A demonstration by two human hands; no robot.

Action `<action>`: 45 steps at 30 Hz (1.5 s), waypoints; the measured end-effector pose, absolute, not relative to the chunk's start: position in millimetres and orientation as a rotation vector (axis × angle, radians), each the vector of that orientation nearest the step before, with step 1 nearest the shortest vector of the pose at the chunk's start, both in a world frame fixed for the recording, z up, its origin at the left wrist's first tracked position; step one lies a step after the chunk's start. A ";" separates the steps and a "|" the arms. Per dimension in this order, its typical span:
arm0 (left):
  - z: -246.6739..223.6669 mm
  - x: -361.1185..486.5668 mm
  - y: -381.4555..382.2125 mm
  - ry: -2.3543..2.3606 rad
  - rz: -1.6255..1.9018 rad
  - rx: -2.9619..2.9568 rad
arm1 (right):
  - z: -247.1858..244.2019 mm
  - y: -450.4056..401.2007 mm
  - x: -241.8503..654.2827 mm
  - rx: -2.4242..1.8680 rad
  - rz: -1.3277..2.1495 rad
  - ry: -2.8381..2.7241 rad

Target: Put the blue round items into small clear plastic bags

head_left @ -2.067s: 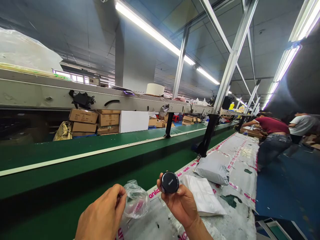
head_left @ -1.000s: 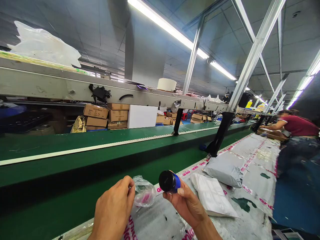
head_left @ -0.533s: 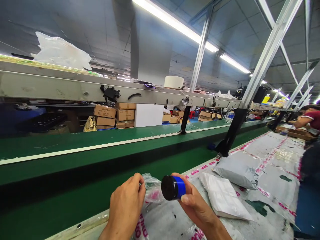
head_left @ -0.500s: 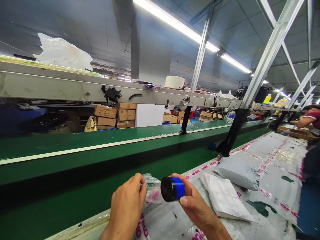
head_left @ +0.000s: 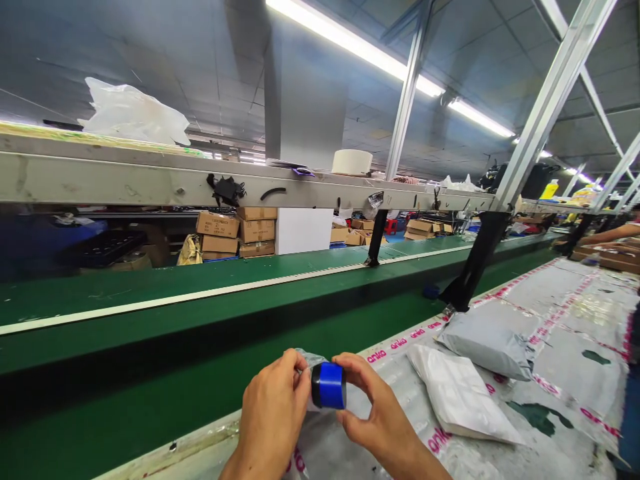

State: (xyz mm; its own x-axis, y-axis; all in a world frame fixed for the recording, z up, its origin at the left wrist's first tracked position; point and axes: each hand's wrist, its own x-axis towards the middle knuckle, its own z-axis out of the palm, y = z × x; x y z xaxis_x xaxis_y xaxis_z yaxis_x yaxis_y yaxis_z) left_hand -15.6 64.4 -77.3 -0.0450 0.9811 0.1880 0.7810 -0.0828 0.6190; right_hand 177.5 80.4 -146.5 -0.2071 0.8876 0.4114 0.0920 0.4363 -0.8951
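A short blue-and-black cylinder is between the fingertips of my right hand, over the near edge of the covered table. My left hand is closed in a pinch on a clear plastic bag, which shows only in part behind the fingers and the cylinder. The cylinder's black end faces the bag and lies close against my left fingers; whether it has entered the bag cannot be made out.
White packets and a grey plastic parcel lie on the table covering at right. A green conveyor belt runs beyond, with a black post foot at its edge. Another person's arm shows far right.
My right hand has turned the cylinder and carried it left to the bag, so its blue side now faces me. My left hand has shifted slightly right with the bag.
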 end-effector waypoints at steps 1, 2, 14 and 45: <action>-78.6 -14.6 64.8 1.860 0.867 1.910 | -148.8 80.4 177.3 -0.884 0.870 -1.638; -79.5 -13.8 65.1 1.854 0.871 1.909 | -151.2 80.7 177.5 -0.897 0.806 -1.660; -83.8 -4.3 70.4 1.383 1.014 1.521 | -152.9 80.8 177.3 -0.840 0.154 -1.917; -109.4 1.4 76.5 1.112 1.057 1.505 | -147.8 75.1 175.3 -0.914 0.873 -1.604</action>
State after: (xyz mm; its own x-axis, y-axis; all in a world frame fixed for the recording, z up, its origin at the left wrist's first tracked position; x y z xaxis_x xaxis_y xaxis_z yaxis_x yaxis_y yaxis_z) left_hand 1.4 76.5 -109.4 0.2116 0.9723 0.0992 0.1486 -0.1323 0.9800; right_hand 175.3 75.1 -147.8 -0.1625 0.8921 0.4217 0.1299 0.4430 -0.8871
